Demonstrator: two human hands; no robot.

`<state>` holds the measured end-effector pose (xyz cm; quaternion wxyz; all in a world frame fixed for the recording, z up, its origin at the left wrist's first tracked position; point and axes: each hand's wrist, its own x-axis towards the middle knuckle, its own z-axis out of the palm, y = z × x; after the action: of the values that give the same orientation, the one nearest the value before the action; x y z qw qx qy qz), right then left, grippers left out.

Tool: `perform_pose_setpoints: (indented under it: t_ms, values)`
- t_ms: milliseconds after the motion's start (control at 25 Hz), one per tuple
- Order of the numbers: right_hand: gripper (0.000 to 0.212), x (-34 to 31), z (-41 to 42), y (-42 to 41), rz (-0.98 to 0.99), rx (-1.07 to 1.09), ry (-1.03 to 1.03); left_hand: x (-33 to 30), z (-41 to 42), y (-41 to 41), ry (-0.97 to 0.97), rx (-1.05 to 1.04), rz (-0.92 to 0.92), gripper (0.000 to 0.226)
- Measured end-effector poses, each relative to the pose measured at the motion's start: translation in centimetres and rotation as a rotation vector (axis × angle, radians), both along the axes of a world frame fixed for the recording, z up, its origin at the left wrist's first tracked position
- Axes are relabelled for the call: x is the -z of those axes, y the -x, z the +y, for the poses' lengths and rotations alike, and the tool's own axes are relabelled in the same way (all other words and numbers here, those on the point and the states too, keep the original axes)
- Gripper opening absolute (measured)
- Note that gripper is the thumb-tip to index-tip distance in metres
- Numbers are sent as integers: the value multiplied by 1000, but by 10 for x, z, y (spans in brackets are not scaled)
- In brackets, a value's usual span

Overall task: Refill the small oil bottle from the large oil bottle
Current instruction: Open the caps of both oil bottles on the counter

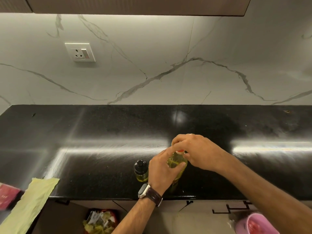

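The large oil bottle [176, 163], clear with yellow oil and a red cap, stands upright near the front of the black counter [101, 132]. My left hand [161, 170] grips its body from the left. My right hand [194, 150] curls over its top, fingers round the red cap [180, 151]. The small oil bottle [141, 171], glass with a black lid and a little yellow oil at the bottom, stands just left of my left hand, untouched.
A pale yellow cloth [32, 200] hangs over the counter's front left edge beside a pink packet [7, 195]. Below the counter are a bin of scraps [100, 221], a pink container [255, 224] and cabinet handles. A wall socket [80, 52] sits on the marble backsplash.
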<state>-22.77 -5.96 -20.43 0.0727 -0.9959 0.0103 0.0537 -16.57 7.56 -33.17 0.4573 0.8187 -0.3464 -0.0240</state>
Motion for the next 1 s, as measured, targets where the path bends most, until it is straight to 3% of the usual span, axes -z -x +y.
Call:
perform_pose_setpoints:
  t_ms: [80, 160, 320, 480, 560, 680, 840, 1000]
  values:
    - [73, -1, 1, 0, 31, 36, 11, -1, 0, 1, 8, -2, 2, 66]
    - [83, -2, 2, -2, 39, 157, 58, -1, 1, 1, 6, 11, 28, 67]
    - [64, 0, 5, -8, -1, 250, 182, 0, 3, 2, -2, 3, 46, 61]
    - [39, -2, -4, -2, -36, 175, -39, -3, 4, 3, 18, 24, 79, 63]
    - [41, -2, -18, 6, -108, 212, -174, -2, 6, 2, 27, 32, 101, 63]
    - [47, 20, -56, 24, -175, 406, -178, 1, 5, 0, 36, 38, 127, 65]
    - [42, 86, -106, 55, 42, 790, -142, 4, 6, -1, 71, 37, 149, 70]
    - [41, 153, -127, 95, 239, 1017, -185, 9, 5, -2, 87, 47, 166, 70]
